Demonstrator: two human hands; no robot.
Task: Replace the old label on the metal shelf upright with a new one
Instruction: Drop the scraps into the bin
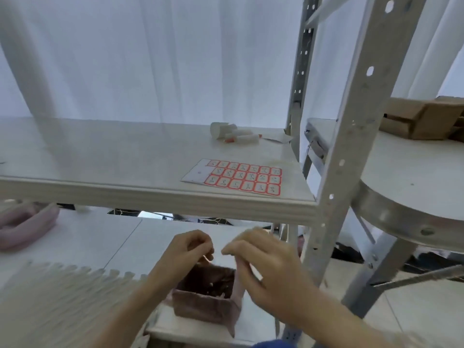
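Observation:
A sheet of red-bordered labels (242, 177) lies flat on the white shelf board (125, 156), near its right front corner. The grey perforated metal upright (351, 136) rises just right of that corner. Both hands hover below the shelf, over a small pink box (208, 305). My left hand (187, 252) has its fingers curled, pinching a small thin scrap at the fingertips. My right hand (266, 262) is blurred, fingers bent toward the left hand; I cannot make out anything held in it.
White tubes and a cap (231, 134) lie at the back of the shelf. A brown cardboard box (421, 119) sits on the neighbouring shelf at right. A pink pouch (25, 227) lies on the lower surface at left. A rear upright (301, 71) stands behind.

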